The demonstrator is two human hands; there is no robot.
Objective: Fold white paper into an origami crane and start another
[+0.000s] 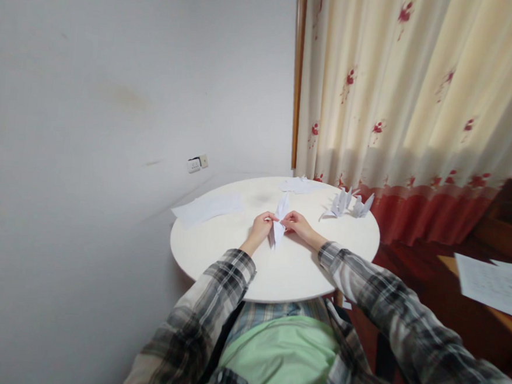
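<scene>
A partly folded white paper figure [279, 224] stands over the middle of a round white table [234, 255]. My left hand [262, 224] pinches its left side, fingers closed on the paper. My right hand [295, 223] grips its right side, fingers also closed. Both forearms wear plaid sleeves and reach in from the near edge.
Two finished paper cranes [347, 204] stand at the table's far right. Flat white sheets [206, 207] lie at the left, and more paper [298, 185] at the far edge. A patterned curtain [411, 97] hangs behind; a wooden desk with papers [492, 284] is at the right.
</scene>
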